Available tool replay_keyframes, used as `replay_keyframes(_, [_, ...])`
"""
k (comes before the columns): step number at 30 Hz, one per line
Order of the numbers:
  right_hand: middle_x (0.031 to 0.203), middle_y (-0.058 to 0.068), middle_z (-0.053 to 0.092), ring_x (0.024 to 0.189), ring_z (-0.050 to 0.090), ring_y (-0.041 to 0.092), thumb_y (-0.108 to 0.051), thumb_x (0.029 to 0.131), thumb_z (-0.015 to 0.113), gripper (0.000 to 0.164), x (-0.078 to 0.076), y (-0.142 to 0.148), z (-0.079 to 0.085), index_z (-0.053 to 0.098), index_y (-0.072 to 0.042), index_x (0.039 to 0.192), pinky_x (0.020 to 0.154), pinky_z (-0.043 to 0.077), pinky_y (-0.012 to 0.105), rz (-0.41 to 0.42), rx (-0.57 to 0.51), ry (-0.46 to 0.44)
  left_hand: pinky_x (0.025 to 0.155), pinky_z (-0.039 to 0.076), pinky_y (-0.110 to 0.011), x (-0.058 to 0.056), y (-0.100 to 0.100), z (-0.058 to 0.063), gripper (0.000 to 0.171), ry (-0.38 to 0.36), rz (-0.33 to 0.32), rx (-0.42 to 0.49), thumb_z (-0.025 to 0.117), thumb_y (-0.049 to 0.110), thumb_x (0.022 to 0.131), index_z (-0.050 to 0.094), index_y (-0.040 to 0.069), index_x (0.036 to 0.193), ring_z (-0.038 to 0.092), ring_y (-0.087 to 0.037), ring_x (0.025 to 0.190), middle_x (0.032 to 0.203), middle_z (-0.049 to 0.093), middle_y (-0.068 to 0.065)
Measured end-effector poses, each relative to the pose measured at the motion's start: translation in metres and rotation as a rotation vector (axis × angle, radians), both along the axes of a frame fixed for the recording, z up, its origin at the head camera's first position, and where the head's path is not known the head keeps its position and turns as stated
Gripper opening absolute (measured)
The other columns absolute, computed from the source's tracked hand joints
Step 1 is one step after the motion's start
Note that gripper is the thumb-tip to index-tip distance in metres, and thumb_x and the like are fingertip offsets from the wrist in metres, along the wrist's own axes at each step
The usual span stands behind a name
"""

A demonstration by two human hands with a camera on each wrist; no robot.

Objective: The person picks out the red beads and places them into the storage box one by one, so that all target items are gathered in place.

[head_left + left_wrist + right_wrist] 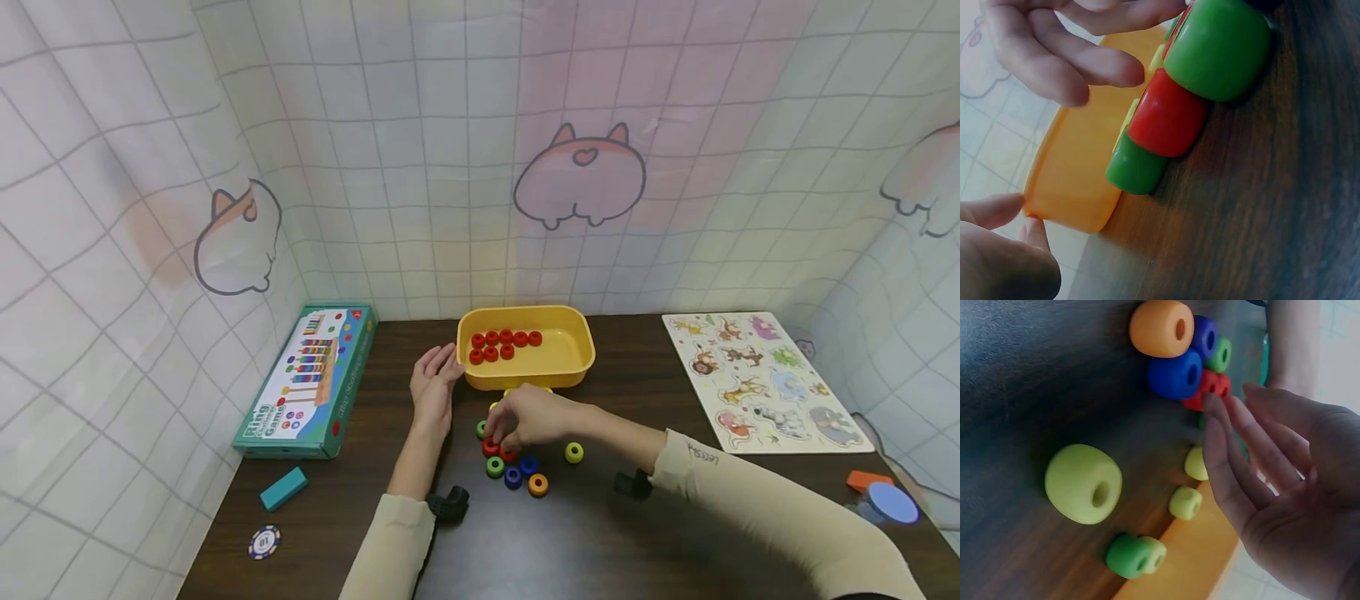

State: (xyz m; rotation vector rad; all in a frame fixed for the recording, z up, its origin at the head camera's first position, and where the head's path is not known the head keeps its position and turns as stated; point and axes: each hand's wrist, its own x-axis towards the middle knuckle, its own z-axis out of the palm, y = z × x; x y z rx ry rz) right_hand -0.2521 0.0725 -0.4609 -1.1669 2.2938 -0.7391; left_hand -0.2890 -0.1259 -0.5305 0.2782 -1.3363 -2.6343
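My left hand (433,387) is beside the left end of a yellow tray (573,367), its fingertips touching the wall. In the left wrist view, the thumb and a finger meet the tray (1079,169) at its corner. Several red beads (506,352) sit in rows inside. My right hand (534,417) reaches over loose beads in front of the tray, its fingertips just over a red bead (491,447). In the right wrist view, the fingers are parted near the red beads (1207,390). Green (495,467), blue (513,477) and orange beads (537,485) lie close by.
A yellow-green bead (573,452) lies apart, under the right forearm. Left stand a game box (307,383), a teal block (283,488) and a poker chip (264,542). Right are an animal board (765,383), an orange piece (868,480) and a blue-lidded container (891,503).
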Motion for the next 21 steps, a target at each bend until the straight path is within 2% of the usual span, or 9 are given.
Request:
replay_keyframes(7, [0.083, -0.004, 0.072, 0.064, 0.064, 0.008, -0.006, 0.081, 0.076, 0.035, -0.002, 0.004, -0.013, 0.069, -0.012, 0.115, 0.057, 0.056, 0.023, -0.081, 0.013, -0.018, 0.094, 0.052, -0.026, 0.000, 0.001, -0.001, 0.059, 0.009, 0.006, 0.001, 0.061, -0.017, 0.085, 0.038, 0.005, 0.135, 0.055, -0.022, 0.126, 0.142, 0.049, -0.022])
replay_keyframes(10, [0.085, -0.001, 0.072, 0.064, 0.067, 0.016, -0.004, 0.082, 0.076, 0.038, -0.002, 0.006, -0.018, 0.067, -0.010, 0.118, 0.057, 0.058, 0.028, -0.127, 0.002, -0.095, 0.095, 0.052, -0.027, 0.000, 0.001, -0.001, 0.058, 0.007, 0.004, -0.004, 0.061, -0.017, 0.086, 0.038, 0.005, 0.135, 0.055, -0.022, 0.126, 0.141, 0.049, -0.022])
replay_keyframes(13, [0.090, 0.003, 0.073, 0.068, 0.071, 0.023, -0.003, 0.084, 0.074, 0.041, -0.001, 0.005, -0.023, 0.064, -0.009, 0.123, 0.061, 0.061, 0.036, -0.173, -0.045, -0.215, 0.095, 0.052, -0.027, -0.001, 0.000, 0.000, 0.058, 0.001, 0.005, -0.008, 0.061, -0.016, 0.085, 0.038, 0.005, 0.135, 0.056, -0.022, 0.125, 0.140, 0.051, -0.021])
replay_keyframes(17, [0.095, 0.006, 0.074, 0.070, 0.072, 0.026, -0.001, 0.085, 0.072, 0.050, 0.000, 0.004, -0.032, 0.058, -0.010, 0.132, 0.063, 0.061, 0.042, -0.216, -0.107, -0.347, 0.096, 0.052, -0.027, -0.001, -0.001, 0.000, 0.059, -0.009, 0.002, -0.009, 0.062, -0.016, 0.085, 0.038, 0.005, 0.135, 0.056, -0.022, 0.125, 0.140, 0.051, -0.021])
replay_keyframes(21, [0.095, 0.008, 0.074, 0.070, 0.073, 0.029, 0.003, 0.085, 0.069, 0.055, 0.000, 0.003, -0.034, 0.055, -0.011, 0.136, 0.064, 0.061, 0.045, -0.238, -0.131, -0.407, 0.096, 0.052, -0.027, 0.000, -0.001, 0.000, 0.060, -0.013, -0.004, -0.013, 0.062, -0.015, 0.085, 0.038, 0.006, 0.136, 0.056, -0.021, 0.125, 0.141, 0.050, -0.020])
